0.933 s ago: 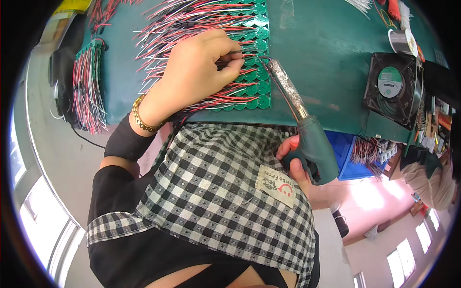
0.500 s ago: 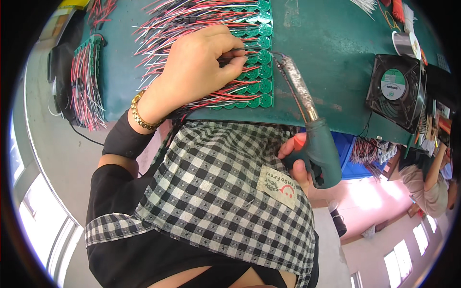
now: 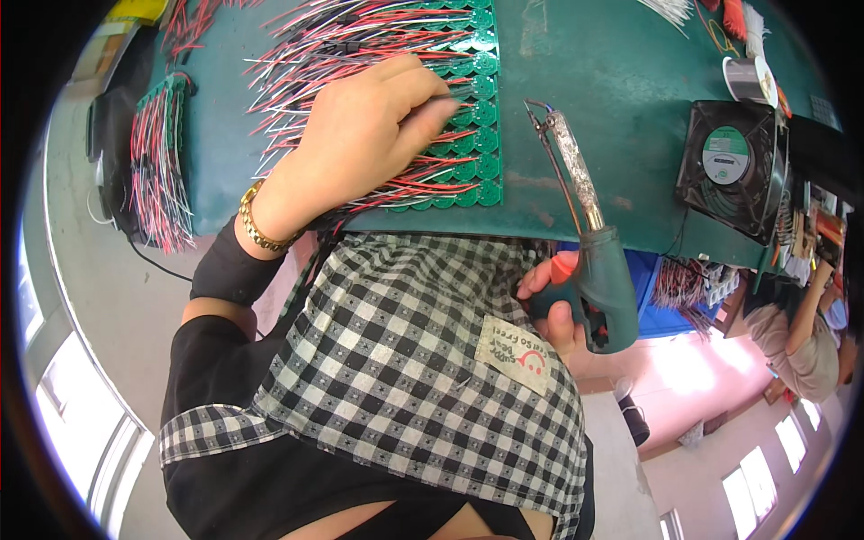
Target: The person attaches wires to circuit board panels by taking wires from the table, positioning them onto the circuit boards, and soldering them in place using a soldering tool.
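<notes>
A panel of round green circuit boards (image 3: pixel 487 139) lies on the bench with rows of red, black and white wires (image 3: pixel 297 67) running off to its left. My left hand (image 3: pixel 373 130) rests over these wires beside the boards, thumb and forefinger curled together; whatever is between the fingertips is hidden. My right hand (image 3: pixel 560 315), low at the bench's front edge, grips the dark green handle of a soldering gun (image 3: pixel 608 279). Its barrel points up and away from me, with the bent tip just right of the panel, apart from it.
A second wired panel (image 3: pixel 160 153) hangs over the bench's left edge. On the right stand a black fan (image 3: pixel 733 166) and a spool of solder wire (image 3: pixel 750 81). Below them is a blue bin (image 3: pixel 641 279) near more wired parts (image 3: pixel 679 283). Another person (image 3: pixel 792 342) sits beyond.
The soldering gun's tip has drawn away from the panel's edge to the right. My left hand has stayed near the same boards; the dark wire seen at its fingertips no longer shows clearly.
</notes>
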Available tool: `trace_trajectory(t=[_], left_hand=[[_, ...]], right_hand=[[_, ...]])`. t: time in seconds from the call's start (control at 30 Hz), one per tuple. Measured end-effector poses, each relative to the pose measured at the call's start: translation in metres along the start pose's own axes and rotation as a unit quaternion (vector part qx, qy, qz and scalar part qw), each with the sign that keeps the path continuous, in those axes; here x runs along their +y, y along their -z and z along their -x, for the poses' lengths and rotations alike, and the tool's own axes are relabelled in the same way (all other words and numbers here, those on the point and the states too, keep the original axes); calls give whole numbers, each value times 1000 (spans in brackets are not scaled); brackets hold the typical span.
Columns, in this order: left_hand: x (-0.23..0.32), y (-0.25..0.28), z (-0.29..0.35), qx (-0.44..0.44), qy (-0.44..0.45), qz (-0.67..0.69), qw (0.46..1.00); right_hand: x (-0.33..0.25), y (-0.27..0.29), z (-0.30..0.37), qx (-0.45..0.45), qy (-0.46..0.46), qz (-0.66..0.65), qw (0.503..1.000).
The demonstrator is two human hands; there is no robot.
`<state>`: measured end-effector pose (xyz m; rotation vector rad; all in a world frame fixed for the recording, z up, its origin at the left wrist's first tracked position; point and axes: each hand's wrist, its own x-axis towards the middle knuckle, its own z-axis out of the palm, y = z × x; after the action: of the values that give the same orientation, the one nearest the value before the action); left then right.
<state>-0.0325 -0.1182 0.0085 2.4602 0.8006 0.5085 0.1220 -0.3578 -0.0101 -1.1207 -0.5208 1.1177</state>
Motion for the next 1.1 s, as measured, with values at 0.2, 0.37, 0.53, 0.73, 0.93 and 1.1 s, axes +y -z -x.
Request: trace_trajectory(t=[0.2,0.37,0.53,0.73,0.93,1.1], left_hand=[[17,21,2,62,34,75,995],[22,3,16,9,-17,81,997],[18,-5,19,-1,-12,65,998],[16,-11,20,49,-2,53,997],[16,-10,20,61,11,58,996],[13,-14,18,57,7,53,997]], right_hand=[[8,11,9,33,15,-2,999],[1,15,18,5,-16,20,1000],[8,19,25,7,-12,19,1000],[5,25,22,-29,-43,45,998],[-1,17,27,8,-67,84,994],[-1,20,19,-33,-62,94,993]])
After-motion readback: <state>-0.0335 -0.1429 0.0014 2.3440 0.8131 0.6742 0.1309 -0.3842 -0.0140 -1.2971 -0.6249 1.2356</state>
